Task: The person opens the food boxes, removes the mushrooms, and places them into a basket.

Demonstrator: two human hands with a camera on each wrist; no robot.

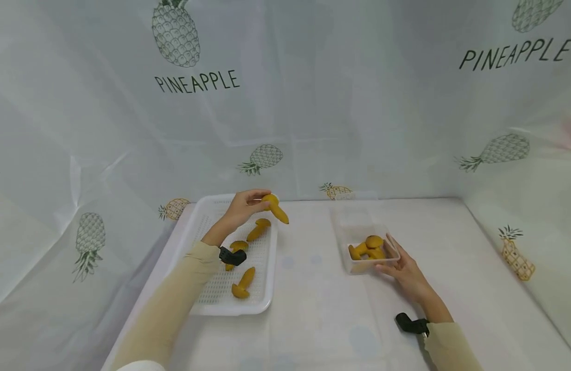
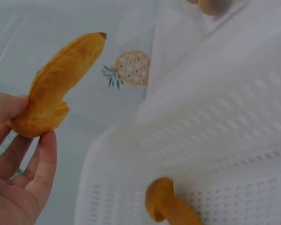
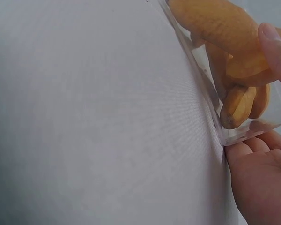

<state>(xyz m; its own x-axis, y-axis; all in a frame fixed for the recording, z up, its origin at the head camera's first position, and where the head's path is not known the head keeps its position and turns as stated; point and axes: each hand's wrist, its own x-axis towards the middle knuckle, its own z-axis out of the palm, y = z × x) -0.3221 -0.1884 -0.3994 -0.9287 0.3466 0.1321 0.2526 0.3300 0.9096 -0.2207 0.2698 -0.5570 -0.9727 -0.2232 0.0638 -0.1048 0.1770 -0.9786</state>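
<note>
My left hand [image 1: 245, 205] pinches a yellow-brown mushroom [image 1: 278, 212] by its cap, above the far right corner of a white perforated basket [image 1: 270, 278]. In the left wrist view, the held mushroom [image 2: 68, 70] has its stem pointing away from the fingers. Several similar mushrooms [image 1: 258, 230] lie in the basket, partly hidden by my left arm. On the right, my right hand [image 1: 408, 272] grips a clear plastic box [image 1: 357, 267] at its near right corner, thumb on the near wall. Several mushrooms [image 3: 239, 105] lie inside this box.
Behind the box its clear lid [image 1: 352, 211] stands folded back. A white cloth [image 1: 313, 319] covers the table between and in front of the two containers. A pineapple-printed sheet [image 1: 359, 113] hangs along the table's back and sides.
</note>
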